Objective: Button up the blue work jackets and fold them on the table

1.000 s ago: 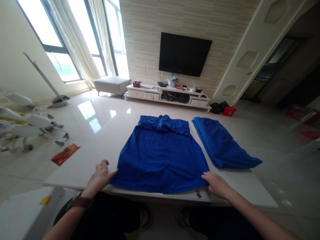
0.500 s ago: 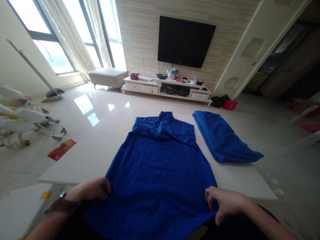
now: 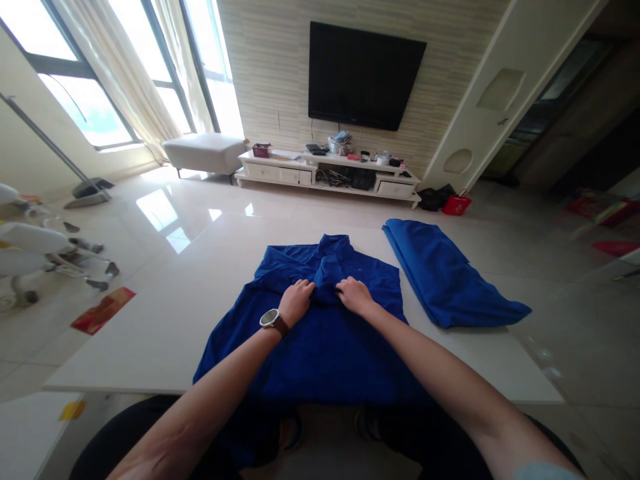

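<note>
- Head view: blue shirt (image 3: 320, 333) lies spread on white table (image 3: 150, 333), hem hanging over the near edge.
- Left hand (image 3: 296, 301), watch (image 3: 271, 319) on wrist, fingers curled on fabric just below the collar (image 3: 333, 250).
- Right hand (image 3: 354, 295) likewise curled on the cloth, beside the left.
- Folded blue garment (image 3: 445, 280) lies apart, to the right.

arms: both outstretched | hands: left (image 3: 297, 298), right (image 3: 354, 294) side by side, seemingly curled
</note>
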Tool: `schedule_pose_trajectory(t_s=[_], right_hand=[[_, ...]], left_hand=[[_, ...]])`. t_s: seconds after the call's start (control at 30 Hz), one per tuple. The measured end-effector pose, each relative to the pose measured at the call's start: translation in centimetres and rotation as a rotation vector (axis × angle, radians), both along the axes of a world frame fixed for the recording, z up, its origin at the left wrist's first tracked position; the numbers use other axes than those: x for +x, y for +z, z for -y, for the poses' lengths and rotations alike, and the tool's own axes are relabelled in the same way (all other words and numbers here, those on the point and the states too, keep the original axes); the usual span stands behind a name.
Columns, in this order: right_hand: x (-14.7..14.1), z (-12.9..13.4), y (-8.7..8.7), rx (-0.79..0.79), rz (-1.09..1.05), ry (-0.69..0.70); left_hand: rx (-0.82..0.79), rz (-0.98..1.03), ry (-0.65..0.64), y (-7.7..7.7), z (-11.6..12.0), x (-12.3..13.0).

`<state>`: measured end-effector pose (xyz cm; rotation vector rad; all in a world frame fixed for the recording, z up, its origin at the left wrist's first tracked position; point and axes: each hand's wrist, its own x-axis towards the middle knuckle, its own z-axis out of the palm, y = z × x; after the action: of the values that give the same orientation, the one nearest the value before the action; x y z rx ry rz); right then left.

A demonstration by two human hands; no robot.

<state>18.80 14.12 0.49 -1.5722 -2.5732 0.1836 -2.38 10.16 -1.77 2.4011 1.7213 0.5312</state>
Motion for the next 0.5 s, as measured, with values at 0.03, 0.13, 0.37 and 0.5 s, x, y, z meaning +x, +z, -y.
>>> schedule_pose_trajectory(t_s=[0.03,0.13,0.37,0.5], right_hand=[[0.2,-0.5,0.3,0.008,-0.013,-0.017],[3.5,-1.8,2.6,0.171,-0.245,-0.14],[15.7,-1.5,7.1,0.467,-0.725,-0.483],[17.6,3.4,7.0,0.433,-0.76,-0.434]], left_hand=[[0.007,0.011,0.009,0.3,-0.4,-0.4],[0.094,0.188,0.151,2.7,-1.5,-4.2],[0.144,0.456,0.32,5.1,-1.1,-12.1],[0.064,0.402,0.032,2.5,1.3,-7.7]])
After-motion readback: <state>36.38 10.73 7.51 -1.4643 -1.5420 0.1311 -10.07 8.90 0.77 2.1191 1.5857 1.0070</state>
